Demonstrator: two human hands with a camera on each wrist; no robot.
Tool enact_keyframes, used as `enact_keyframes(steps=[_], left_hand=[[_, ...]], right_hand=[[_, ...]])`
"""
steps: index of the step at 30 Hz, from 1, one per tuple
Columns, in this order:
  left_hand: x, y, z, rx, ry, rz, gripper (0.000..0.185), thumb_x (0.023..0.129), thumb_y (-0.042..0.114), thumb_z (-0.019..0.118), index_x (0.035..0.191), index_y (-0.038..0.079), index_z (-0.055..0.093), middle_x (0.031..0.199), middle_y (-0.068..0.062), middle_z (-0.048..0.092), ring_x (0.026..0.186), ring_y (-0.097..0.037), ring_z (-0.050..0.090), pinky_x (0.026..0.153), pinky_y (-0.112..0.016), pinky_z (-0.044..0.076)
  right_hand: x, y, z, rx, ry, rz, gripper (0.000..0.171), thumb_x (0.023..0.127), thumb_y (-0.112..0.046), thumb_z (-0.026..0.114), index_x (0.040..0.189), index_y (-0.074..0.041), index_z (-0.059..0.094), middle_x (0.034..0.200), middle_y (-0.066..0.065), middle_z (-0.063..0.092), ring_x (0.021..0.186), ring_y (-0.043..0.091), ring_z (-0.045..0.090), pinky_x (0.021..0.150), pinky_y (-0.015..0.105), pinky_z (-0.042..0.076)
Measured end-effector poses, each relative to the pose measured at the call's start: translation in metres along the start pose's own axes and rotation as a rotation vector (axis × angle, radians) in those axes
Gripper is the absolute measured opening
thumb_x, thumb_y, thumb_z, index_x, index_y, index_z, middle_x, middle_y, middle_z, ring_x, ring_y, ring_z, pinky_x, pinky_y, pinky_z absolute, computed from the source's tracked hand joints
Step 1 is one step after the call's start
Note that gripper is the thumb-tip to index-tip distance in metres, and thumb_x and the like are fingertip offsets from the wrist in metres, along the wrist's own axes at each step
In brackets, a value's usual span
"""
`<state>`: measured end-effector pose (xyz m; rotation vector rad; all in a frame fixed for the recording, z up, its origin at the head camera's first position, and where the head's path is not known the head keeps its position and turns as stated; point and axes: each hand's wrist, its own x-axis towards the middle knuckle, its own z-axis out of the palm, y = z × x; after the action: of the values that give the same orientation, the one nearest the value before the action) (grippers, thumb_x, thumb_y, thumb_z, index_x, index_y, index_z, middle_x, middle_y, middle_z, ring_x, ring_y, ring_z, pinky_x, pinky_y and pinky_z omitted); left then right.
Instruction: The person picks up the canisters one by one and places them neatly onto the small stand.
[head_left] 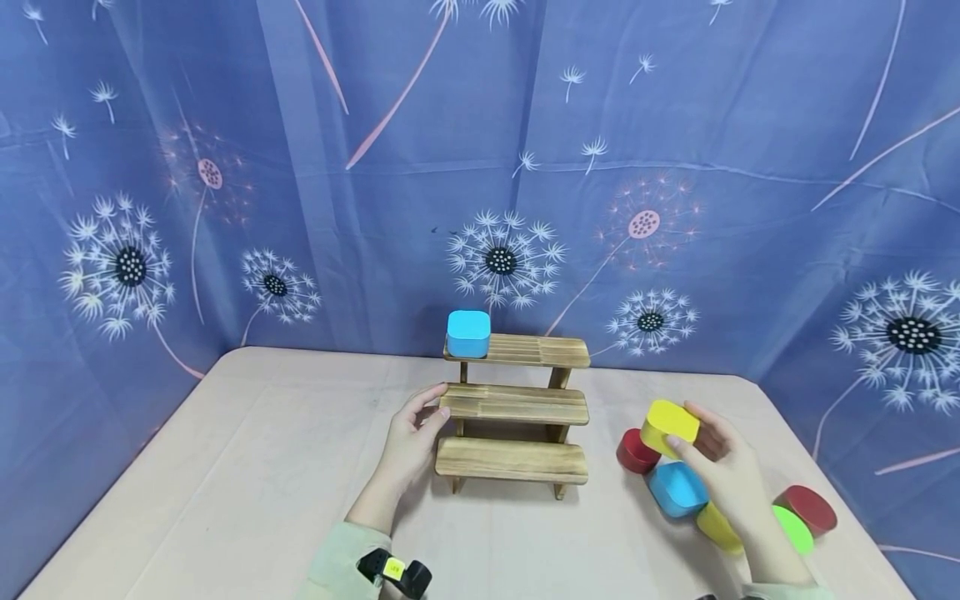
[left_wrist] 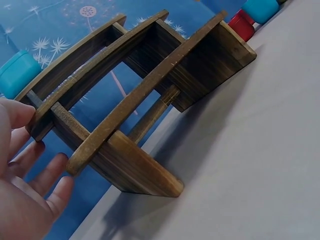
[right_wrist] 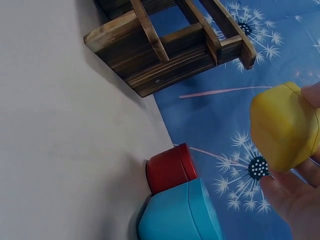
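A small three-tier wooden shelf rack [head_left: 513,460] stands on the table. My left hand [head_left: 408,437] grips the left end of its middle tier between thumb and forefinger; in the left wrist view the other fingers of that hand [left_wrist: 30,185] are spread loosely beside the rack. A blue tin [head_left: 468,335] sits on the left end of the top tier. To the right of the rack, my right hand [head_left: 729,460] holds a yellow lidded tin [head_left: 667,427] above the table, also seen in the right wrist view as a yellow tin [right_wrist: 282,127].
Below my right hand stand a red tin [head_left: 636,454], a blue tin [head_left: 678,490] and a partly covered yellow tin [head_left: 720,529]. Farther right are a green tin [head_left: 793,530] and another red tin [head_left: 812,508]. A blue dandelion-print curtain [head_left: 375,250] hangs behind the pale tabletop [head_left: 247,475].
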<state>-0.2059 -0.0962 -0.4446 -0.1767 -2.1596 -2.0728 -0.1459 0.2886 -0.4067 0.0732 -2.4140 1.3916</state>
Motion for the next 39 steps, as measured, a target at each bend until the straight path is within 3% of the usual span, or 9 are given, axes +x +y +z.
enact_keyframes(steps=[13,25,39], left_hand=[[0.0,-0.001,0.0,-0.041,0.01,-0.031,0.037,0.092,0.006,0.057,0.129,0.007,0.056,0.131,-0.01,0.053,0.096,-0.005,0.056,0.084,-0.017,0.046],[0.0,-0.002,0.0,-0.043,0.003,-0.009,0.037,0.092,0.007,0.057,0.129,0.006,0.056,0.133,-0.01,0.052,0.097,-0.005,0.055,0.085,-0.017,0.046],[-0.002,-0.002,-0.001,-0.028,-0.016,0.015,0.038,0.094,0.009,0.056,0.131,0.006,0.054,0.131,-0.013,0.053,0.093,-0.004,0.056,0.085,-0.018,0.047]], right_hand=[[0.006,-0.011,0.005,-0.028,-0.007,-0.009,0.057,0.089,-0.018,0.066,0.138,-0.001,0.044,0.116,-0.03,0.051,0.101,-0.02,0.049,0.082,0.0,0.04],[0.015,-0.021,0.013,0.037,-0.002,-0.098,0.052,0.088,-0.008,0.065,0.135,0.003,0.045,0.113,-0.032,0.052,0.1,-0.017,0.052,0.08,0.003,0.044],[0.026,-0.035,0.021,0.062,-0.053,-0.153,0.051,0.089,-0.006,0.064,0.135,0.004,0.045,0.114,-0.03,0.052,0.101,-0.014,0.053,0.082,0.005,0.045]])
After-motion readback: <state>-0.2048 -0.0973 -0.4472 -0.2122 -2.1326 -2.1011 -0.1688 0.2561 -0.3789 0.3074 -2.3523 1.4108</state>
